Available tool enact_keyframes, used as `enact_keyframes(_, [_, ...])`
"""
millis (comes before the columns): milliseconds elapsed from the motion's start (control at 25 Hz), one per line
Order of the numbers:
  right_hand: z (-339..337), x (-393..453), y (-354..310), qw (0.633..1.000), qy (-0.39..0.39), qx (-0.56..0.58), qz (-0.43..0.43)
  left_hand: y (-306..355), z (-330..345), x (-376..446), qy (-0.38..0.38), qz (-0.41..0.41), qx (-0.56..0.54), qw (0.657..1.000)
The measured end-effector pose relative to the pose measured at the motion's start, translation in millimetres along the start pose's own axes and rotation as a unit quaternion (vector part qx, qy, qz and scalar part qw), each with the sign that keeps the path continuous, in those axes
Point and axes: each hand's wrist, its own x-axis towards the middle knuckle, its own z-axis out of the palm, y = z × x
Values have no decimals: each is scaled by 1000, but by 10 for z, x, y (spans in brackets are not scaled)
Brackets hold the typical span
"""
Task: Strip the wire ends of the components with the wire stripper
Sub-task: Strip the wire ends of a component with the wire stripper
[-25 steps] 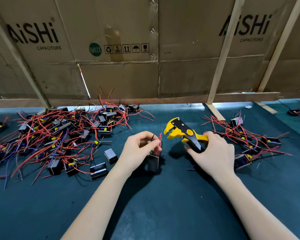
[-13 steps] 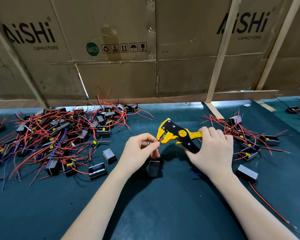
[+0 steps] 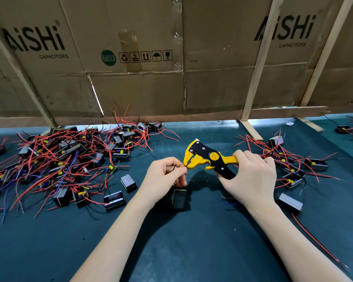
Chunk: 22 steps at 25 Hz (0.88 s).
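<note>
Wire (image 3: 179,168): pinched in left hand (image 3: 165,178), end pointing right into stripper (image 3: 204,157) mouth; right hand (image 3: 251,176) clenched round handles.

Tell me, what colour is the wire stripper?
Yellow and black wire stripper, head view.

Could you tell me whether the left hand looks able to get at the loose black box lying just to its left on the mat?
Probably not yet: the left hand is pinching a wire at the wire stripper. Otherwise the way to the black box looks free, with only bare mat between them.
</note>
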Motion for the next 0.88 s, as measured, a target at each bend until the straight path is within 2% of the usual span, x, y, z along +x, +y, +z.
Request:
enact_keyframes(560, [-53, 32, -4, 999, -44, 26, -11, 29, -27, -1, -16, 4, -8, 1000])
enact_keyframes(880, [-96, 5, -38, 994, -105, 3, 29, -10, -42, 15, -29, 8, -22, 999])
